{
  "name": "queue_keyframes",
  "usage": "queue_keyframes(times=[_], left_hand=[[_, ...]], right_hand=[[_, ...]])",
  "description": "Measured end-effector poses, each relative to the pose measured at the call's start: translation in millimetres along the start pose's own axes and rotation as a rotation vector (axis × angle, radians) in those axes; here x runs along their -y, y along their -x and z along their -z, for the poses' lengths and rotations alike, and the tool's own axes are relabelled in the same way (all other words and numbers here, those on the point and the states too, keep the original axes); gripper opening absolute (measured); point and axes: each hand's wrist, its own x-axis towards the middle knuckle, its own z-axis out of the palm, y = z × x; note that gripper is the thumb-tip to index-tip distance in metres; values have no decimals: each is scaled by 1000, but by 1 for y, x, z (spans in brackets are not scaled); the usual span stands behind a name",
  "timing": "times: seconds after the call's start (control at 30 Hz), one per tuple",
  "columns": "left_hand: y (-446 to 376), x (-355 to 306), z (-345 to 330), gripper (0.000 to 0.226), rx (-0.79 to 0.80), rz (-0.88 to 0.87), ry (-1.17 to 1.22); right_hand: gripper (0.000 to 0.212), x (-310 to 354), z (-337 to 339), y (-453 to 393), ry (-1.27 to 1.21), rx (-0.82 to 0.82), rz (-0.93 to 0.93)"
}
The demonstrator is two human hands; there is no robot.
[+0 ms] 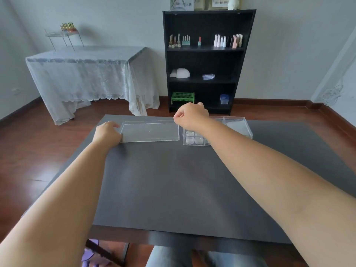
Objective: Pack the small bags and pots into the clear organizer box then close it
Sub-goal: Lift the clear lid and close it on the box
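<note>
1. The flat, clear rectangular plastic lid (150, 132) lies near the far edge of the dark grey tabletop (173, 185), left of centre.
2. The left hand (107, 132) grips the lid's left end.
3. The right hand (190, 114) pinches its far right corner, fingers curled.
4. The clear plastic organizer box (237, 126) (uncovered) sits just right of the lid, with small clear round pots (194, 138) in its near-left compartment.

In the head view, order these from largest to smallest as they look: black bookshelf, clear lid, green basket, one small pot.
1. black bookshelf
2. clear lid
3. green basket
4. small pot

The bookshelf and the basket stand farther away, so real sizes may differ.
</note>
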Motion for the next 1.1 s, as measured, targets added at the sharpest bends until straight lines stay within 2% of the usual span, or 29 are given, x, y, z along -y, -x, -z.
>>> queue_keyframes(times=[0.17, 0.33, 0.43, 0.67, 0.83, 1.0, 1.1], left_hand=[[14, 19, 14, 38, -150, -13, 132], [20, 27, 27, 39, -245, -26, 237], [27, 23, 35, 36, -292, -70, 333], [35, -15, 32, 43, -338, -162, 617], [41, -58, 12, 25, -335, -51, 958], [52, -108, -12, 13, -99, 144, 1577], [60, -127, -19, 19, 56, 273, 1768]], right_hand=[[23, 4, -22, -10, -88, -48, -9], [41, 14, -32, -12, -178, -79, 10], [44, 18, -27, -13, -287, -158, -9], [34, 3, 8, -2, -642, -307, -61], [19, -26, 33, 10, -807, -407, -105], [30, -59, 53, 22, -753, -502, -147], [29, -83, 63, 28, -740, -539, -170]])
